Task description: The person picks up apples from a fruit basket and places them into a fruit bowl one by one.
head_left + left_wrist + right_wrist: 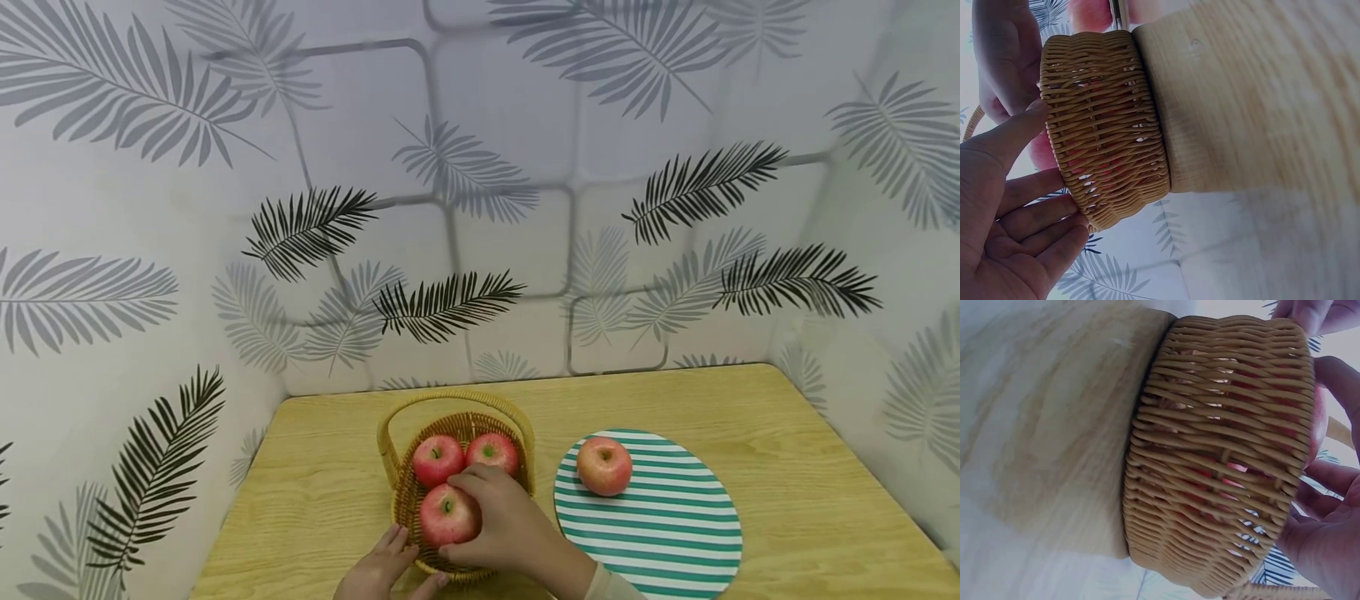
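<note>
A brown wicker basket (402,500) with an arched handle stands on the table and holds several red apples. Two, a left apple (438,461) and a right apple (492,450), sit at the back. My right hand (510,521) reaches over the basket's right side and grips the front apple (447,515) between thumb and fingers. At the front left, my left hand (378,571) touches the rim, thumb and fingers spread along it; the left wrist view shows the thumb tip against the wicker edge (1100,125). The palm side of the right hand is partly hidden behind the basket in the right wrist view.
To the right lies an oval green-and-white striped placemat (652,517) with a single apple (604,466) near its upper left. The wooden table (315,467) is bordered by leaf-patterned walls (510,250) at the back and sides.
</note>
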Tool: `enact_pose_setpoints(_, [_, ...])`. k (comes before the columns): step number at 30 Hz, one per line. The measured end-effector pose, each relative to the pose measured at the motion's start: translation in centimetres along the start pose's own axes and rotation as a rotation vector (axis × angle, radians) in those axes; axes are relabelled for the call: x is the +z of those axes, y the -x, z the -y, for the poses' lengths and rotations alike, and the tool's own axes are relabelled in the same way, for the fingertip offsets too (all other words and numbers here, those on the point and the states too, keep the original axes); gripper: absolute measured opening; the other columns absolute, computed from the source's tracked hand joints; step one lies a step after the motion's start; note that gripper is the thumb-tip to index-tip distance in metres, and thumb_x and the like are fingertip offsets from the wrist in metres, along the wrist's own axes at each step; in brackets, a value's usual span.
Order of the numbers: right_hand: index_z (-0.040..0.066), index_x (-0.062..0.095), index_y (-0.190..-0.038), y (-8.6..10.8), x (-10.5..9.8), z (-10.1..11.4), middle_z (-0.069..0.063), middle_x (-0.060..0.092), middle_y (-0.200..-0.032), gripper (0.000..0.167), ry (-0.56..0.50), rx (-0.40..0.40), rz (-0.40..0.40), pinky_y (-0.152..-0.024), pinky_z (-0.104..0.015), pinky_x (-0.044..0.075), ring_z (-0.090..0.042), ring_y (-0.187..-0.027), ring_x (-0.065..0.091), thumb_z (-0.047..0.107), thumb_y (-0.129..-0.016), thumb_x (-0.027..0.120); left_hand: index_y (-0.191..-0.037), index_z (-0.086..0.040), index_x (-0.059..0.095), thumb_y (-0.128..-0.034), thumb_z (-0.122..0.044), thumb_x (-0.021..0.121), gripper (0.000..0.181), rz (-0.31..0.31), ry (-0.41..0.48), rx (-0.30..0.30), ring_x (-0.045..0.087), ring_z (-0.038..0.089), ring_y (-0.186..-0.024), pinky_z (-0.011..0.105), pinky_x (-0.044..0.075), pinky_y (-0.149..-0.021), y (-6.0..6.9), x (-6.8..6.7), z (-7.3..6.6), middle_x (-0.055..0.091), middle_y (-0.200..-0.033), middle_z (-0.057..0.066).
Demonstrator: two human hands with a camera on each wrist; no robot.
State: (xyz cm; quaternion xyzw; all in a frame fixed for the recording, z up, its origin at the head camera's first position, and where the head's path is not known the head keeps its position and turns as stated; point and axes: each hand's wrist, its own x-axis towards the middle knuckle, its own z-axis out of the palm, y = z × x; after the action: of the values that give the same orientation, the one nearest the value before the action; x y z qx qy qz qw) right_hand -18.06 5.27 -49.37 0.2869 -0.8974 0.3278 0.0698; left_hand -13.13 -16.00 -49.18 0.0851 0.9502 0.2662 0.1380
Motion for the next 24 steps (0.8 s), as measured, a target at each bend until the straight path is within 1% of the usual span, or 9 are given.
enact_pose_setpoints(3, [0.019,0.066,-0.127,0.5,-0.6,0.2,0.006,0.065,-0.126,0.067,-0.012,0.001,-0.027,-0.096,-0.041,0.055,-0.016,-0.119,0.060,0.052,-0.072,0.085,-0.120,0.007,0.069,-0.0921,-0.060,0.060,0.072,0.008,-0.001,-0.007,0.042,0.049,-0.138,0.065,0.042,-0.103,-0.1,0.0,0.1,0.052,-0.141,0.033])
enact_pose_setpoints(9, [0.020,0.065,-0.129,1.5,-1.5,0.3,0.008,0.063,-0.129,0.071,-0.032,0.024,-0.074,-0.095,-0.040,0.056,-0.012,-0.119,0.060,0.056,-0.071,0.085,-0.119,0.006,0.069,-0.0911,-0.061,0.060,0.073,-0.012,-0.026,0.011,0.045,0.048,-0.137,0.063,0.044,-0.103,-0.1,0.1,0.2,0.054,-0.139,0.032])
enact_pose_setpoints(15, [0.020,0.064,-0.131,2.3,-2.6,0.2,0.008,0.061,-0.132,0.074,-0.070,0.035,-0.112,-0.096,-0.038,0.056,-0.011,-0.123,0.057,0.052,-0.069,0.088,-0.120,0.006,0.069,-0.0910,-0.060,0.061,0.073,-0.013,-0.017,0.026,0.045,0.048,-0.137,0.064,0.044,-0.103,0.0,-0.1,0.2,0.054,-0.140,0.032])
enact_pose_setpoints(18, [0.022,0.064,-0.132,2.7,-3.1,0.0,0.009,0.060,-0.134,0.074,-0.097,0.033,-0.124,-0.095,-0.038,0.056,-0.011,-0.124,0.057,0.052,-0.069,0.089,-0.120,0.005,0.069,-0.0904,-0.062,0.061,0.074,-0.016,-0.017,0.032,0.046,0.047,-0.137,0.063,0.044,-0.103,0.1,-0.1,0.0,0.055,-0.140,0.031])
enact_pose_setpoints(20, [0.027,0.062,-0.134,3.0,-3.4,-0.2,0.011,0.060,-0.134,0.074,-0.102,0.022,-0.131,-0.096,-0.037,0.056,-0.010,-0.124,0.056,0.052,-0.069,0.088,-0.120,0.005,0.069,-0.0903,-0.062,0.061,0.074,-0.018,-0.015,0.034,0.046,0.047,-0.137,0.063,0.044,-0.103,0.2,-0.1,-0.1,0.055,-0.140,0.030])
enact_pose_setpoints(24, [0.034,0.059,-0.136,3.8,-3.9,-0.6,0.012,0.059,-0.135,0.074,-0.107,-0.022,-0.151,-0.096,-0.036,0.056,-0.008,-0.124,0.056,0.053,-0.070,0.088,-0.121,0.004,0.069,-0.0905,-0.062,0.060,0.074,-0.020,-0.008,0.039,0.046,0.047,-0.137,0.063,0.044,-0.104,0.3,-0.1,-0.2,0.055,-0.140,0.030])
